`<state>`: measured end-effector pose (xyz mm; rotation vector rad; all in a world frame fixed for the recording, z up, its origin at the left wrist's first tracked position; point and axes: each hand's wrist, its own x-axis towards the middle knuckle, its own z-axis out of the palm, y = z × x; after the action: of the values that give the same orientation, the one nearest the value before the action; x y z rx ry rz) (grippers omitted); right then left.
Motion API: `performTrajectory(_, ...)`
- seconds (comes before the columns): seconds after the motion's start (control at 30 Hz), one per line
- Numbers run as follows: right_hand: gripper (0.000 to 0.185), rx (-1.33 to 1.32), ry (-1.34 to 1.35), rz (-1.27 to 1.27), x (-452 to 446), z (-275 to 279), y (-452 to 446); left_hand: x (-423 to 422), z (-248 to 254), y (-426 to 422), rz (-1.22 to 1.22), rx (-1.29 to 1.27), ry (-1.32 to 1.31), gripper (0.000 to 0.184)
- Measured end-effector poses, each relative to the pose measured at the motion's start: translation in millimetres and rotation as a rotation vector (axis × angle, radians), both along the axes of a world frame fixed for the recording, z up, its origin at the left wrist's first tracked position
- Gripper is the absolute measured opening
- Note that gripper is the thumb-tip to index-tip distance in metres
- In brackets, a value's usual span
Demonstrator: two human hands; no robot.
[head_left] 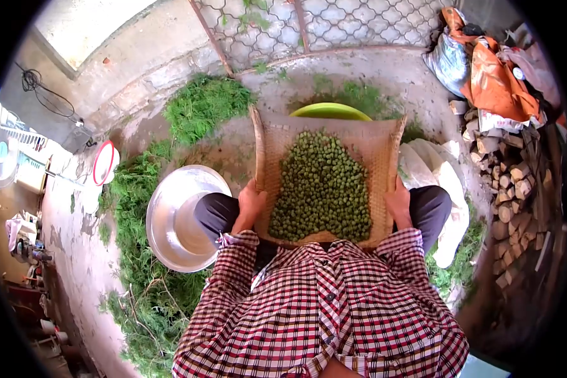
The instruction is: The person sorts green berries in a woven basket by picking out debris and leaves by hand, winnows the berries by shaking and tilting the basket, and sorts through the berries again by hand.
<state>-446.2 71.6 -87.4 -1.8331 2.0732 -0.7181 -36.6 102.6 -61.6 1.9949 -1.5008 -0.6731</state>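
Observation:
A woven winnowing basket (372, 142) with wooden side rims lies across my lap, between my knees. My left hand (252, 205) is wrapped round its left rim. On the other side, my right hand (397, 203) grips the right rim. Many small round green pods or berries (321, 189) are heaped in the basket, spread from its middle down to the edge near my body; their exact kind I cannot make out. Beyond the basket's far edge shows part of a yellow-green basin (332, 111), its inside mostly hidden.
A wide metal basin (167, 217) stands by my left knee. Cut green branches (208, 107) lie along the left and ahead. A whitish sack (450, 217) lies by my right knee. Stacked firewood (507, 195) and orange bags (498, 82) stand at the right, a wire fence (365, 25) at the back.

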Motion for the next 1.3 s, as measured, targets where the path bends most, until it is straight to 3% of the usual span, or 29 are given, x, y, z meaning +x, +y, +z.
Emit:
performTrajectory(0.17, 0.072, -0.045, -0.154, -0.066, 13.6, 41.4, -2.4, -1.2, 24.8, 0.1, 0.083, -0.226, 0.027, 0.043)
performTrajectory(0.23, 0.071, -0.301, -0.079, -0.033, 9.1, 23.9, -12.0, -2.0, 25.1, 0.4, 0.106, -0.359, 0.012, 0.044)
performTrajectory(0.27, 0.071, -0.289, -0.077, -0.029, 9.7, 13.7, -10.7, 1.5, 9.0, -2.2, 0.110, -0.347, 0.012, 0.044)
performTrajectory(0.33, 0.071, -0.003, -0.013, -0.038, 12.8, 11.3, -30.2, 7.0, -7.8, -24.2, 0.133, -0.088, -0.063, 0.032)
performTrajectory(0.37, 0.071, -0.019, -0.014, -0.037, 12.6, 13.4, -33.8, 5.4, -11.0, -18.5, 0.150, -0.066, -0.109, 0.027)
performTrajectory(0.53, 0.071, 0.059, -0.053, -0.002, 9.7, 12.9, 3.4, 9.3, -15.6, -1.9, 0.024, -0.047, -0.007, 0.036)
performTrajectory(0.63, 0.068, -0.017, -0.112, -0.055, 16.5, 35.4, 0.7, 2.6, 13.6, 2.3, 0.097, -0.195, -0.012, 0.041)
performTrajectory(0.7, 0.067, -0.184, -0.230, -0.051, 18.6, 50.5, 0.0, -0.5, 30.3, 7.8, 0.056, -0.432, 0.160, 0.044)
performTrajectory(0.8, 0.070, -0.382, -0.056, 0.063, 8.5, 15.0, -30.9, 2.3, 11.6, -5.5, 0.121, -0.294, 0.012, 0.046)
performTrajectory(0.83, 0.071, -0.130, -0.048, 0.005, 13.2, 18.0, -29.9, 9.2, -9.6, -15.1, 0.093, -0.274, 0.018, 0.047)
performTrajectory(0.93, 0.071, -0.073, -0.079, -0.018, 25.8, 34.7, 1.6, 11.7, -13.3, 2.1, 0.076, -0.199, -0.018, 0.047)
performTrajectory(0.97, 0.070, -0.197, -0.088, 0.036, 21.0, 18.7, -0.5, 13.4, -13.7, 5.8, 0.065, -0.194, 0.026, 0.047)
performTrajectory(1.07, 0.070, -0.037, -0.098, 0.026, 25.1, 23.7, -3.3, 11.7, -5.4, 13.1, 0.135, -0.145, 0.012, 0.043)
performTrajectory(1.2, 0.068, -0.197, -0.097, 0.046, 22.2, 7.6, -0.5, 16.4, -2.3, 27.8, 0.106, -0.241, 0.118, 0.046)
performTrajectory(1.3, 0.071, 0.137, -0.126, 0.036, 35.7, 25.9, -18.6, 25.6, -30.0, 5.9, 0.132, -0.130, -0.030, 0.040)
